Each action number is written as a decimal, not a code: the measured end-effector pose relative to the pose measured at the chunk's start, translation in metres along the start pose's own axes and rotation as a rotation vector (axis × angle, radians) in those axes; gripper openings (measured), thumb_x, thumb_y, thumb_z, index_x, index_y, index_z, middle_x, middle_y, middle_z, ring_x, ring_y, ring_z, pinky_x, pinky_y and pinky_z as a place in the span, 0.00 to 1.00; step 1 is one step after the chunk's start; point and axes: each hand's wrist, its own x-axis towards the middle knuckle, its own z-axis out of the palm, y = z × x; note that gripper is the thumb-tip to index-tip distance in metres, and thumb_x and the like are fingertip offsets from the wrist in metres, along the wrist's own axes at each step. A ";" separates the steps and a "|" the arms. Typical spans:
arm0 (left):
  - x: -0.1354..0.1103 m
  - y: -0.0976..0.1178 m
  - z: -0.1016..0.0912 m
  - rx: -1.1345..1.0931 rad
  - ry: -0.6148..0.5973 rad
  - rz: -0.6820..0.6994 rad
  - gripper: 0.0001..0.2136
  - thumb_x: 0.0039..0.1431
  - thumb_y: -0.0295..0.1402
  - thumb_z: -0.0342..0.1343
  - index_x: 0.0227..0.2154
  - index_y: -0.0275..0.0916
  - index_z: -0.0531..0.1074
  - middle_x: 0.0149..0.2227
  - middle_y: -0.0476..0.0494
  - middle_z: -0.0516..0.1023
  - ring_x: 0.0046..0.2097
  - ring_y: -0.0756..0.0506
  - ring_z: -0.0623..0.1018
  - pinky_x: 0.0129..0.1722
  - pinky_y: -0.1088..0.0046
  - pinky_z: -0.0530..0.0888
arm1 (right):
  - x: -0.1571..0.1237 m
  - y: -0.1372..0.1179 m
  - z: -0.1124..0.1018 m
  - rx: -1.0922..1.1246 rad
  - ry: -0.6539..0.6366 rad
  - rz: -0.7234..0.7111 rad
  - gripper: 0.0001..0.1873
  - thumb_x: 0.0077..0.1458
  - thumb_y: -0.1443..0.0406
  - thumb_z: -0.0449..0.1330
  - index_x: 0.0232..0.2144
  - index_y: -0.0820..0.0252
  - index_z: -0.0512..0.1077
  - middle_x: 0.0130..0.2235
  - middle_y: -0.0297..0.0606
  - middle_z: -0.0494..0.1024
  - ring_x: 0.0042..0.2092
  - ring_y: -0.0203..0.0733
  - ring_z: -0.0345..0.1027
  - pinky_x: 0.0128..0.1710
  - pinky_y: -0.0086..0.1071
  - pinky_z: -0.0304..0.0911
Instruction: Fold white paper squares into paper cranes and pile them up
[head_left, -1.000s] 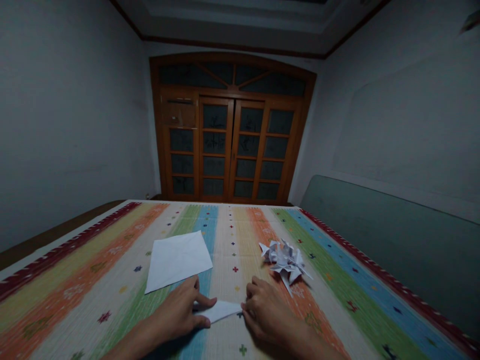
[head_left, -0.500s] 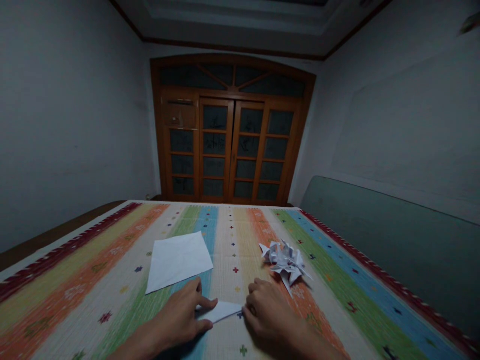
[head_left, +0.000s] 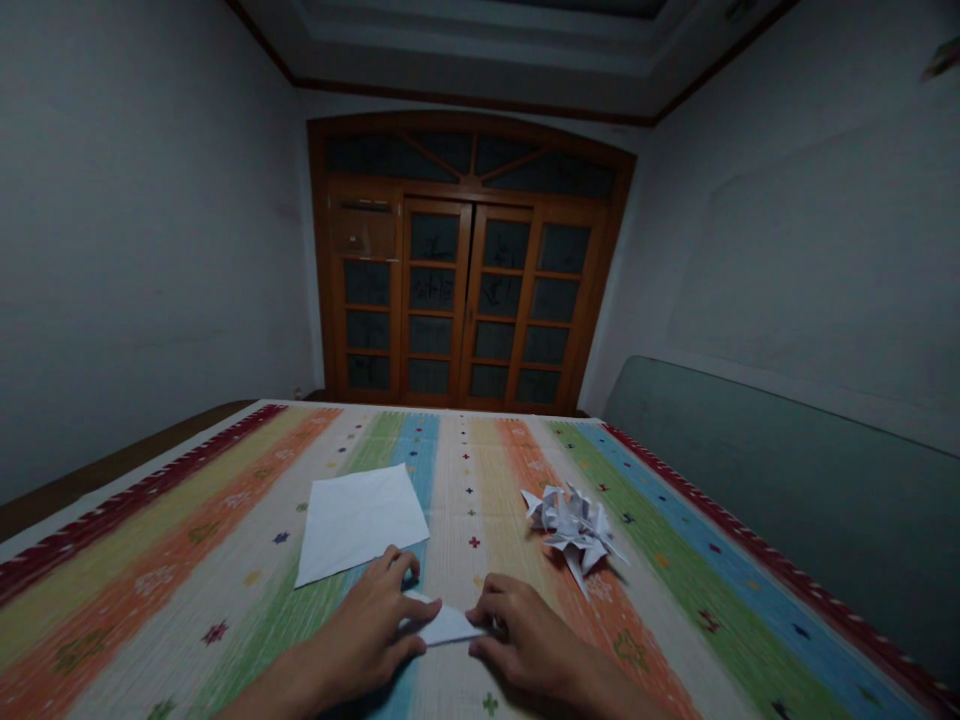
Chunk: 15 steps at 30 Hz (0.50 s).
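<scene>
A small folded white paper (head_left: 447, 627) lies on the striped cloth between my hands. My left hand (head_left: 371, 630) presses on its left end, fingers curled, thumb over the fold. My right hand (head_left: 521, 640) pinches the paper's right end with bent fingers. A flat white sheet (head_left: 360, 520) lies just beyond my left hand. A heap of folded white paper figures (head_left: 576, 525) sits beyond my right hand.
The striped cloth (head_left: 187, 570) covers a wide flat surface, with a red border along its edges. A green padded panel (head_left: 787, 500) runs along the right side. Wooden glazed doors (head_left: 465, 300) stand at the far wall.
My right hand has slid left along the folded paper, closing the gap to my left hand. Less of the paper shows between them. The view has shifted slightly.
</scene>
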 end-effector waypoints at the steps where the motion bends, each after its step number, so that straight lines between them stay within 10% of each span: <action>1: 0.000 0.000 0.001 0.015 0.019 0.018 0.18 0.56 0.27 0.67 0.47 0.55 0.82 0.53 0.42 0.72 0.56 0.31 0.69 0.56 0.47 0.68 | -0.001 0.000 0.001 -0.009 0.004 0.006 0.10 0.54 0.67 0.69 0.40 0.61 0.81 0.43 0.43 0.78 0.44 0.47 0.73 0.46 0.36 0.64; 9: 0.000 0.001 0.027 0.078 0.111 0.114 0.12 0.67 0.24 0.52 0.38 0.42 0.81 0.44 0.39 0.74 0.44 0.38 0.75 0.43 0.61 0.74 | -0.004 -0.007 0.003 -0.091 -0.006 -0.046 0.07 0.55 0.65 0.67 0.37 0.61 0.79 0.41 0.42 0.78 0.43 0.47 0.72 0.45 0.36 0.64; 15: -0.002 0.003 0.030 0.019 0.114 0.194 0.11 0.63 0.26 0.61 0.47 0.44 0.77 0.49 0.41 0.77 0.50 0.37 0.75 0.49 0.59 0.75 | -0.002 0.000 0.005 0.042 0.015 -0.240 0.04 0.57 0.68 0.62 0.34 0.60 0.79 0.43 0.43 0.79 0.46 0.46 0.72 0.48 0.35 0.64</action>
